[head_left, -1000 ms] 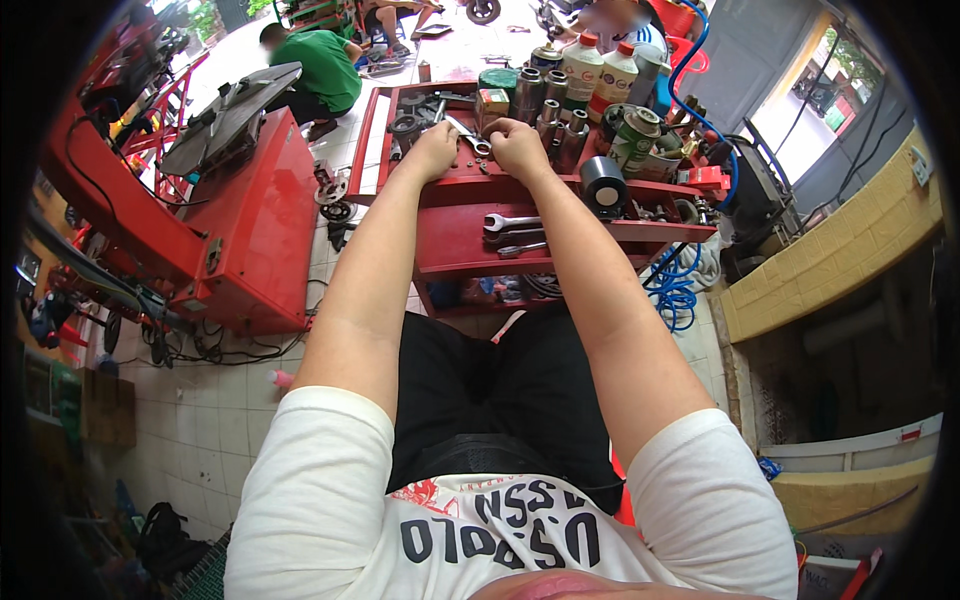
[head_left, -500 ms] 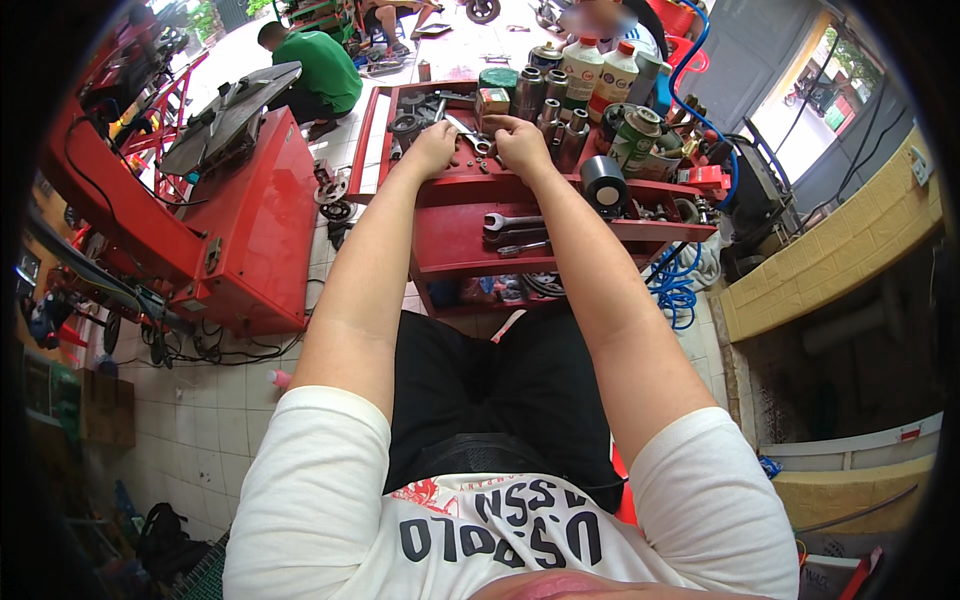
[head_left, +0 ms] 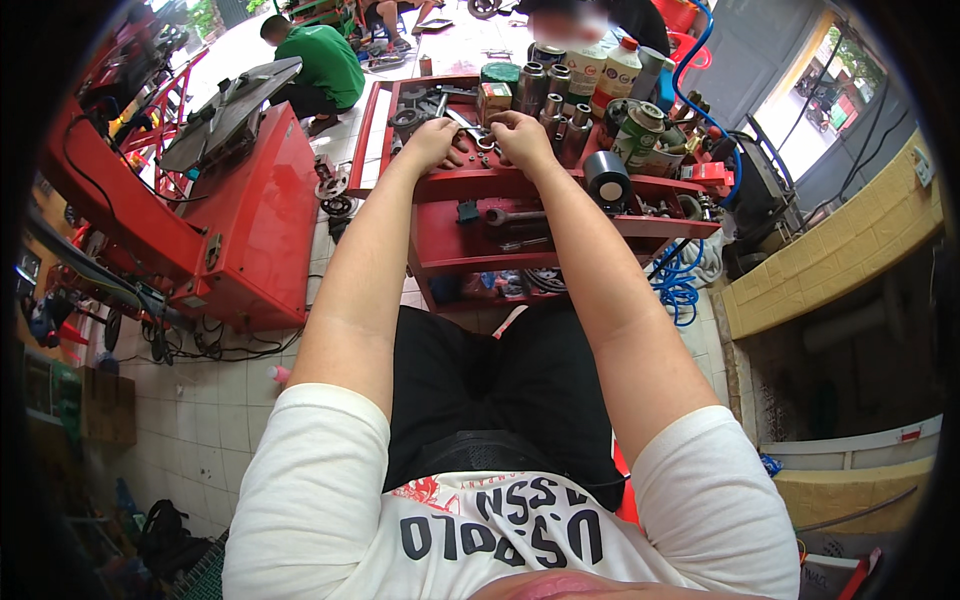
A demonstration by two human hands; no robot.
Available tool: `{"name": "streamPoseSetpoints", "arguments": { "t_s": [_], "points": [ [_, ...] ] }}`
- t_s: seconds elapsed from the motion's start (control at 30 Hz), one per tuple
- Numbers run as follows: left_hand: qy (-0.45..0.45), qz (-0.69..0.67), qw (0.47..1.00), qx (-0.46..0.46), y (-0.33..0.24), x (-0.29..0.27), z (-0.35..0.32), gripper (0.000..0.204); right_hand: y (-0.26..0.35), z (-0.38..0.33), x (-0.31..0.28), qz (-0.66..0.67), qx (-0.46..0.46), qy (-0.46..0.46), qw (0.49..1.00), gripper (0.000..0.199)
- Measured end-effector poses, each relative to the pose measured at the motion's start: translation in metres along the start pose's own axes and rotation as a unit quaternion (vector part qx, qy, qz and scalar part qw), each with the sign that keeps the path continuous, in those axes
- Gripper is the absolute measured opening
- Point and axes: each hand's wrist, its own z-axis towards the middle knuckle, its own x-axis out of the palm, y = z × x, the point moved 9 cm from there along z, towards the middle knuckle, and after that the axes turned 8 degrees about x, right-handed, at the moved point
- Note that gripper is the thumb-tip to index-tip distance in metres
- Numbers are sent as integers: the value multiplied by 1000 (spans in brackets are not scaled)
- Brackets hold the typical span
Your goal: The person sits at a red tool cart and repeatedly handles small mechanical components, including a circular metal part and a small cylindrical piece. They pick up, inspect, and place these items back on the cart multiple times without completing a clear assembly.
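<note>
Both arms reach forward over the top tray of a red tool cart (head_left: 462,183). My left hand (head_left: 431,146) rests low over the tray's left part, fingers bent inward; its fingertips are partly hidden. Opposite it, my right hand (head_left: 523,143) has thumb and fingers drawn together beside a small box (head_left: 493,100). What either hand grips is too small to make out. In the gap between them lie a ring-ended spanner (head_left: 486,141) and several small metal pieces. Round dark metal parts (head_left: 405,120) sit left of my left hand.
Behind the tray's right side stand metal cylinders (head_left: 530,88), bottles (head_left: 615,75) and a spray can (head_left: 638,135). A dark cylinder (head_left: 605,178) is by my right forearm. The lower shelf holds a wrench (head_left: 512,217). A red machine (head_left: 245,230) stands left; blue hose (head_left: 675,290) hangs right.
My hands stay over the tray, with small finger shifts. A dark blue-green piece now shows beside the wrench on the lower shelf. The person behind the bottles has leaned leftward.
</note>
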Motion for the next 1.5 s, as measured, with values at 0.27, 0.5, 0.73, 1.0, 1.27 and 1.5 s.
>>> {"name": "streamPoseSetpoints", "arguments": {
  "t_s": [0.27, 0.5, 0.73, 1.0, 1.27, 1.5],
  "points": [
    [27, -13, 1000, -3, 0, 5, 2, 32, -8, 10, 3, -85, -5, 15, 996, 33],
    [33, 13, 999, -10, 2, 1, -1, 36, 1, -3, 12, -21, 16, 80, 996, 29],
    [9, 117, 986, 121, -28, 8, -11, 30, -1, -1, 3, -20, 9, 54, 998, 28],
    [0, 109, 994, 23, -8, 0, -1, 38, -1, -1, 10, -5, 7, 79, 997, 26],
    [20, 129, 990, 60, -15, 9, -4, 43, -2, -4, 6, -8, 20, 79, 997, 24],
    [-11, 92, 995, 22, 7, -3, 6, 54, -4, 3, 10, -28, 2, 80, 996, 22]
  ]
}}
